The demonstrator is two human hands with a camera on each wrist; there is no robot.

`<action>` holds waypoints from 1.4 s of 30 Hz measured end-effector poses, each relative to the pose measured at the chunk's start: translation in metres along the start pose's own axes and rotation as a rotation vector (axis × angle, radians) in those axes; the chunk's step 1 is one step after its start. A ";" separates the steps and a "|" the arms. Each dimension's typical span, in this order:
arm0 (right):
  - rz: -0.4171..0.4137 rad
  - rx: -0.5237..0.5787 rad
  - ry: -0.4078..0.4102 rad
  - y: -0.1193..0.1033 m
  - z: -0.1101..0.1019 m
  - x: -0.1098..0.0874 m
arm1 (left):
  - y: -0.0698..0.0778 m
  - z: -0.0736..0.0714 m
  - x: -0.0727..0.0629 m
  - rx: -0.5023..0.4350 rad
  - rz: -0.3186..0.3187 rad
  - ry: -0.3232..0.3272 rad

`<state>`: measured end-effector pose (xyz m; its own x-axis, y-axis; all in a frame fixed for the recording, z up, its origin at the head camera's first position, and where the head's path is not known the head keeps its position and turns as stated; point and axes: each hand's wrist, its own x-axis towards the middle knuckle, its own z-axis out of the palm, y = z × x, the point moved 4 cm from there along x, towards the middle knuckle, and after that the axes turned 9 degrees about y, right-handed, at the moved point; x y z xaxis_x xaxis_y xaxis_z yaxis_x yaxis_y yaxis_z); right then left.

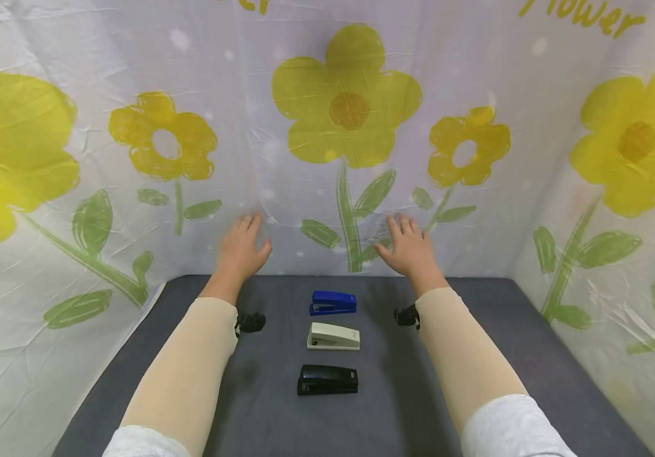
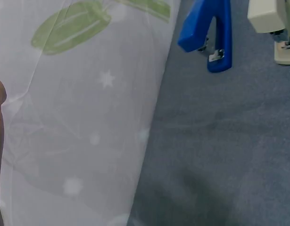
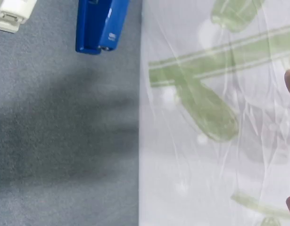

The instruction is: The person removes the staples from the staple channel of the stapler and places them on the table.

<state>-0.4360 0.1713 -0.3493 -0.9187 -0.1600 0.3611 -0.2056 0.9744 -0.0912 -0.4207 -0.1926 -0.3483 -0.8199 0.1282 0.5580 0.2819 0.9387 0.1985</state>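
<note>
Three staplers lie in a column along the middle of the dark grey table. Farthest back is the blue stapler, the off-white stapler is in the middle, and the black stapler is nearest. My left hand is raised past the table's back edge, left of the staplers, fingers spread and holding nothing. On the other side my right hand is held up likewise, fingers spread. Both wrist views show the blue stapler and part of the off-white stapler; only bits of fingers appear there.
A white curtain printed with yellow flowers hangs behind the table and along both sides. The grey table ends close to it. A small black wrist device sits at the left sleeve, and another at the right.
</note>
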 end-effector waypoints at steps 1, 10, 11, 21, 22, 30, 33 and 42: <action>-0.011 -0.002 0.002 -0.002 0.002 -0.001 | 0.001 0.002 -0.001 -0.028 0.004 0.022; -0.126 -0.023 0.055 -0.025 0.018 -0.005 | 0.020 0.013 -0.009 -0.315 0.047 0.133; -0.136 -0.027 0.055 -0.027 0.020 -0.006 | 0.022 0.016 -0.010 -0.335 0.049 0.109; -0.300 0.027 0.070 -0.058 0.046 -0.030 | 0.036 0.057 -0.037 -0.467 -0.014 -0.035; -0.319 0.045 0.055 -0.062 0.048 -0.032 | 0.036 0.061 -0.041 -0.477 -0.027 -0.050; -0.424 0.088 -0.035 -0.089 0.069 -0.045 | 0.042 0.091 -0.062 -0.510 -0.110 -0.184; -0.418 0.085 -0.100 -0.098 0.076 -0.046 | 0.045 0.103 -0.067 -0.516 -0.114 -0.216; -0.385 0.023 -0.235 -0.122 0.096 -0.044 | 0.045 0.133 -0.084 -0.494 -0.138 -0.304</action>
<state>-0.4023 0.0443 -0.4429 -0.8251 -0.5440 0.1526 -0.5521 0.8337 -0.0133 -0.4053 -0.1182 -0.4936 -0.9508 0.1698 0.2592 0.3013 0.7024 0.6448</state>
